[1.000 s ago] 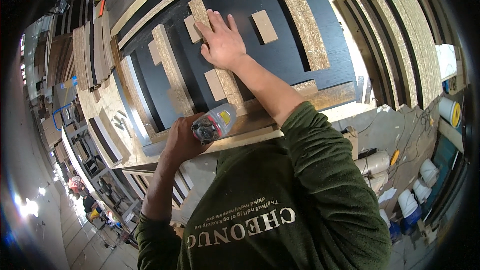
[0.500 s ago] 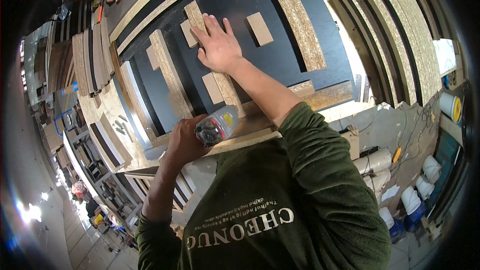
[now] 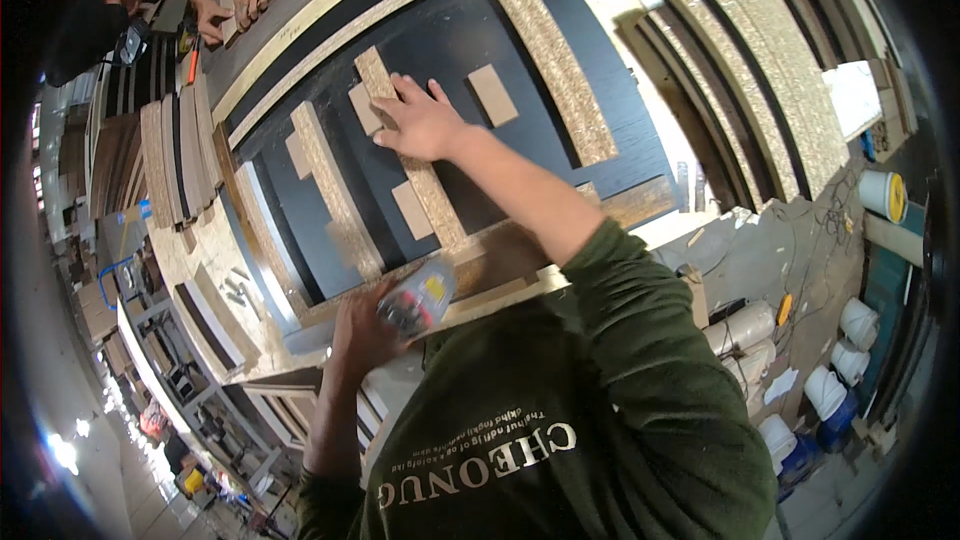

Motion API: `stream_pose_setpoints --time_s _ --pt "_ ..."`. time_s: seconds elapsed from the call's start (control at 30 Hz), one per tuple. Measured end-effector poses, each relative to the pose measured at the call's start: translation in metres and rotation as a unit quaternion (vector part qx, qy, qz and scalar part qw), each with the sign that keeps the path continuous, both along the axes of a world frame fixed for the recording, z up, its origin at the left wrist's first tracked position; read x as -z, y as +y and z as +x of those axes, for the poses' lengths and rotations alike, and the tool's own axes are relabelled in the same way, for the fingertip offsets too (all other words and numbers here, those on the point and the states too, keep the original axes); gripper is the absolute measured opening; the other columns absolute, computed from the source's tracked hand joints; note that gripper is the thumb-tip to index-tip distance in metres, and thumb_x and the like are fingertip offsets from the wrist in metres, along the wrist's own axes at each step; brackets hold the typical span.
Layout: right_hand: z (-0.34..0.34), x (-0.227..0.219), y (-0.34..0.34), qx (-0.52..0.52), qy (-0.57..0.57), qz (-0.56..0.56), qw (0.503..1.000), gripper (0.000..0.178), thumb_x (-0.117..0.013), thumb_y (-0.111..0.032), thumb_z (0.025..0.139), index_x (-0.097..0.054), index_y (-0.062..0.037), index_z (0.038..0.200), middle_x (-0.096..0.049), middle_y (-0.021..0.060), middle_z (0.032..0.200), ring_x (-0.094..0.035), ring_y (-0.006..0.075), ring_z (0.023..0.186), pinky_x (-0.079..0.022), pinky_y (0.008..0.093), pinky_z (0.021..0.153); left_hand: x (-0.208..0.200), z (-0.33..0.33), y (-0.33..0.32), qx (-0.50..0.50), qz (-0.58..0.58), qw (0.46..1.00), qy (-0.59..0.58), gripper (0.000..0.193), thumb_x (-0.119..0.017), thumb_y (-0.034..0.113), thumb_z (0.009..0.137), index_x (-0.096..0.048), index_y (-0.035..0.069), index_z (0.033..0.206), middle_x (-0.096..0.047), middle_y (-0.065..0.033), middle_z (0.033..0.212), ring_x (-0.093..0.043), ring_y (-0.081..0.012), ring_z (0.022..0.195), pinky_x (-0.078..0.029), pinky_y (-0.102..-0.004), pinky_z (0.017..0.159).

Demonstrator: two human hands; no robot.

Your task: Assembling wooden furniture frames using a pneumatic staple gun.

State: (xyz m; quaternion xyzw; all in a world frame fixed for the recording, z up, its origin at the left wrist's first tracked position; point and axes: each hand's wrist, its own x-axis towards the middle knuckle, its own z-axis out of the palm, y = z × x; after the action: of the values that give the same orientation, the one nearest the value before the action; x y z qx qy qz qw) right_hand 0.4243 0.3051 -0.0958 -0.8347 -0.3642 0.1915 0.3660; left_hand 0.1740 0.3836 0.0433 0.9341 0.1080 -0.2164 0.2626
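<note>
My right hand [image 3: 425, 128] lies flat with spread fingers on a chipboard strip [image 3: 425, 185] in the middle of a black panel [image 3: 535, 145]. Small brown blocks touch this strip, one block [image 3: 411, 210] near its close end and another block [image 3: 362, 108] beside my fingers. My left hand [image 3: 360, 328] is closed around a grey and red power tool that looks like a nail gun [image 3: 420, 298]. The tool is blurred. Its front end is just short of the strip's near end, over the panel's near edge. A second chipboard strip [image 3: 335, 185] runs parallel on the left.
A loose brown block [image 3: 493, 96] and a wide chipboard strip [image 3: 555, 65] lie to the right. Stacked boards [image 3: 765, 60] stand at the right, more boards [image 3: 180, 135] at the left. Another person's hands [image 3: 235, 5] work at the far left. White buckets [image 3: 825, 395] and cables are on the floor.
My left hand has drawn the nail gun back toward me, away from the strip's near end. My right hand stays on the same strip. The whole view has shifted slightly.
</note>
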Motion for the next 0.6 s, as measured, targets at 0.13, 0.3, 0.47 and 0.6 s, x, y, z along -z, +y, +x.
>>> stream_pose_setpoints --time_s 0.13,0.3,0.47,0.6 --pt "0.063 -0.032 -0.075 0.090 -0.119 0.167 0.975 0.056 -0.069 -0.033 0.081 -0.053 -0.0073 0.128 -0.054 0.0177 0.129 -0.049 0.0340 0.122 -0.040 0.0393 0.103 0.041 -0.109 0.035 -0.053 -0.043 0.991 -0.115 0.078 -0.086 0.017 0.056 -0.052 0.001 0.124 -0.058 -0.0209 0.113 -0.059 -0.0361 0.101 -0.046 -0.0417 0.088" --pt "0.082 -0.021 -0.152 0.164 -0.110 -0.117 0.973 0.081 -0.064 -0.048 0.081 -0.030 -0.0154 0.146 -0.024 0.0170 0.153 -0.024 0.0355 0.141 -0.020 0.0509 0.113 0.034 -0.105 0.015 -0.221 -0.216 0.950 -0.037 0.080 -0.087 0.018 0.056 -0.050 0.002 0.125 -0.055 -0.0216 0.115 -0.057 -0.0326 0.106 -0.045 -0.0385 0.091" --pt "0.070 0.002 -0.140 0.149 -0.107 -0.134 0.974 0.073 -0.057 -0.041 0.088 -0.024 -0.0159 0.148 -0.020 0.0165 0.154 -0.013 0.0358 0.144 -0.010 0.0528 0.116 -0.009 -0.061 -0.011 -0.154 -0.161 0.975 0.025 0.043 -0.076 0.026 0.068 -0.065 0.001 0.100 -0.070 -0.0158 0.093 -0.069 -0.0283 0.085 -0.051 -0.0340 0.077" --pt "0.053 0.003 -0.136 0.147 -0.115 -0.118 0.975 0.072 -0.055 -0.040 0.088 -0.025 -0.0143 0.148 -0.022 0.0178 0.153 -0.015 0.0370 0.143 -0.011 0.0552 0.115 -0.011 -0.058 -0.026 -0.224 -0.200 0.953 0.031 0.048 -0.076 0.031 0.069 -0.063 0.003 0.105 -0.069 -0.0155 0.096 -0.068 -0.0289 0.088 -0.051 -0.0343 0.079"
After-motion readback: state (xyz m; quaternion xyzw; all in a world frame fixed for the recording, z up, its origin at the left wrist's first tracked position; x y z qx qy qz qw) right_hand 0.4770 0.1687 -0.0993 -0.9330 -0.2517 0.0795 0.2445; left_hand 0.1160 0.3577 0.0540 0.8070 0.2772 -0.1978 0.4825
